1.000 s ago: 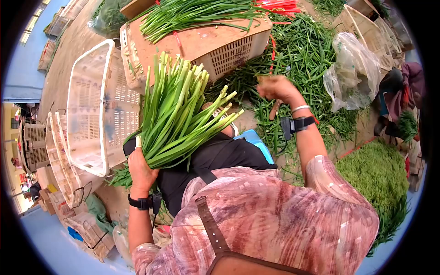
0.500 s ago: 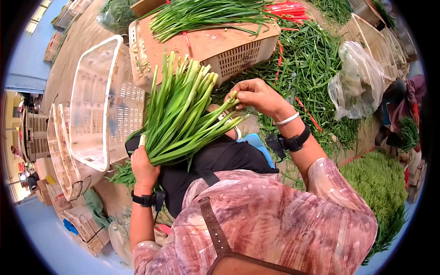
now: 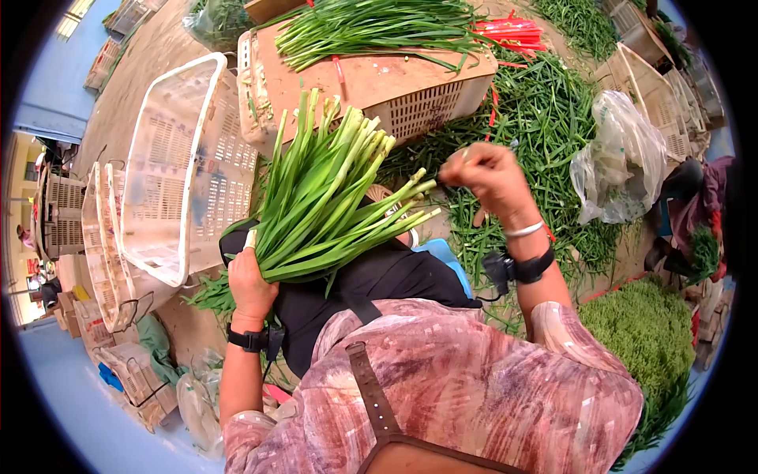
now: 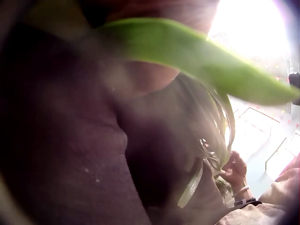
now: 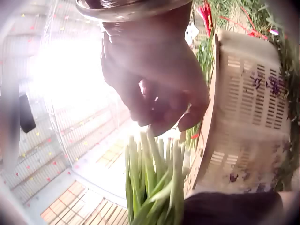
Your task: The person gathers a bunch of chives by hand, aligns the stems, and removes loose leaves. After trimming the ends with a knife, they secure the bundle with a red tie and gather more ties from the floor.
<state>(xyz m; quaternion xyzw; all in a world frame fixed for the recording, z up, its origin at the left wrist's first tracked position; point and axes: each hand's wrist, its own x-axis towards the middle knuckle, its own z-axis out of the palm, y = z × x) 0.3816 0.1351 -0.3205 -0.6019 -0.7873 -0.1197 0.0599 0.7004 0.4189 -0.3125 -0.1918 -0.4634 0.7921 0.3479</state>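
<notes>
A thick bunch of garlic chives (image 3: 316,205), flat green leaves with pale cut ends, lies across the person's black-clad lap in the head view. The left hand (image 3: 251,283) grips its leafy lower part, thumb up. In the left wrist view one broad leaf (image 4: 187,54) crosses close to the camera, and the left hand is mostly dark. Just off the stalk tips on the right is the right hand (image 3: 491,183), its fingers curled in. The right wrist view shows that hand (image 5: 159,89) right above the pale stalk ends (image 5: 157,159), with nothing clearly visible between its fingers.
An upturned crate (image 3: 430,107) with a board on top bears more chives (image 3: 379,35) and red ties (image 3: 509,33). A white basket (image 3: 174,170) stands at left. Loose leaves (image 3: 545,126) cover the floor at right, beside a clear plastic bag (image 3: 620,162).
Half a second ago the right hand came in and pinched a stalk end; it has since pulled off to the right. The left hand keeps its grip on the bunch.
</notes>
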